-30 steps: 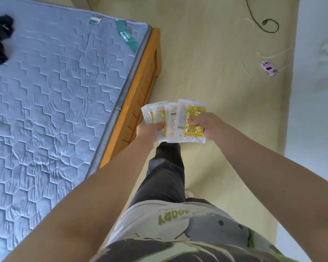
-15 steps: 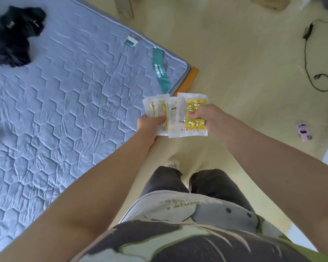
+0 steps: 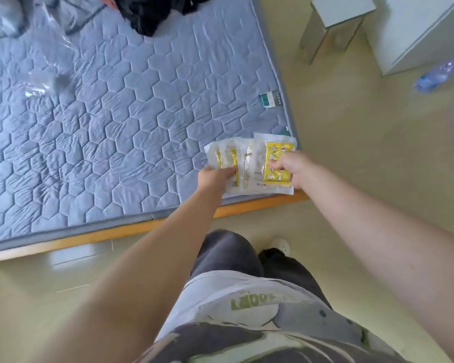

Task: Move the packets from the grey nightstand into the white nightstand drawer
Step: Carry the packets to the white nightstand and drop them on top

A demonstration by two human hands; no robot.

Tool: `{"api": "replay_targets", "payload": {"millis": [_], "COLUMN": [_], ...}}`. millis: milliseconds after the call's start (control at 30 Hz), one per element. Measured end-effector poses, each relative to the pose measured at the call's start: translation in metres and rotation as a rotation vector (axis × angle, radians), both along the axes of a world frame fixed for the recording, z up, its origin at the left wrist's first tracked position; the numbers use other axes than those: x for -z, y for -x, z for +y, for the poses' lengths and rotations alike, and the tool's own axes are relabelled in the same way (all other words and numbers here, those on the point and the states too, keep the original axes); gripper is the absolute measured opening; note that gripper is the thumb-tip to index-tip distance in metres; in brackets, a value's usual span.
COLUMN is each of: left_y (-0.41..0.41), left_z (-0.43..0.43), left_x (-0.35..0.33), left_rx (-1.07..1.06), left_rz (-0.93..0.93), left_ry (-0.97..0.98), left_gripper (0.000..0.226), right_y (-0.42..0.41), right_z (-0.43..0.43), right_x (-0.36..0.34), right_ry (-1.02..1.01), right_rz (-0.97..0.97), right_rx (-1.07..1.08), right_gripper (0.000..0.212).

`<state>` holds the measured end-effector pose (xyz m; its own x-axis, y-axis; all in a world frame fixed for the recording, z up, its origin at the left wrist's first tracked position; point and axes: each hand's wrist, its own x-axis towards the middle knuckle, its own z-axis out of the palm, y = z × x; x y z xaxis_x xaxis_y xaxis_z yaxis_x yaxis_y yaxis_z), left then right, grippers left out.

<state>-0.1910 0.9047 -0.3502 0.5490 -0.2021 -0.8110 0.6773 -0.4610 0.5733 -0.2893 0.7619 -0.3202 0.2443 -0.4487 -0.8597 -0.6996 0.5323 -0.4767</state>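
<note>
White furniture (image 3: 419, 30) is cut off at upper right. Blurred yellow-white packets (image 3: 249, 159) fan out mid-frame, pinched by both left grip (image 3: 215, 178) and right grip (image 3: 292, 166).

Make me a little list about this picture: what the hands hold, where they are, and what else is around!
left hand: grips the left side of the packets
right hand: pinches the right side of the packets
packets: fanned out, held above the mattress corner
mattress: blue-grey, quilted, on a wooden bed frame
far end of mattress: black clothing
far right: grey stand beside a white cabinet
</note>
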Motion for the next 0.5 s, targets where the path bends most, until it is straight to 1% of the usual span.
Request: {"api": "replay_targets", "payload": {"millis": [167, 233, 400, 500], "left_y": [-0.010, -0.020, -0.043, -0.049], "left_z": [-0.045, -0.065, -0.132, -0.181], "left_x": [-0.013, -0.014, -0.022, -0.028], "left_rx": [-0.172, -0.220, -0.258, -0.269], "left_rz": [-0.012, -0.026, -0.050, -0.067], "left_ry": [0.026, 0.035, 0.088, 0.080], "left_gripper": [0.021, 0.024, 0.024, 0.023], "right_y": [-0.032, -0.050, -0.079, -0.087], "right_z": [-0.059, -0.084, -0.163, -0.214], "right_x": [-0.005, -0.002, 0.010, 0.001], "right_ry": [-0.050, -0.056, -0.038, -0.044], "right_rz": [-0.022, -0.035, -0.088, -0.101], "right_rx": [-0.153, -0.177, -0.158, -0.157], "right_gripper": [0.064, 0.063, 0.060, 0.055]}}
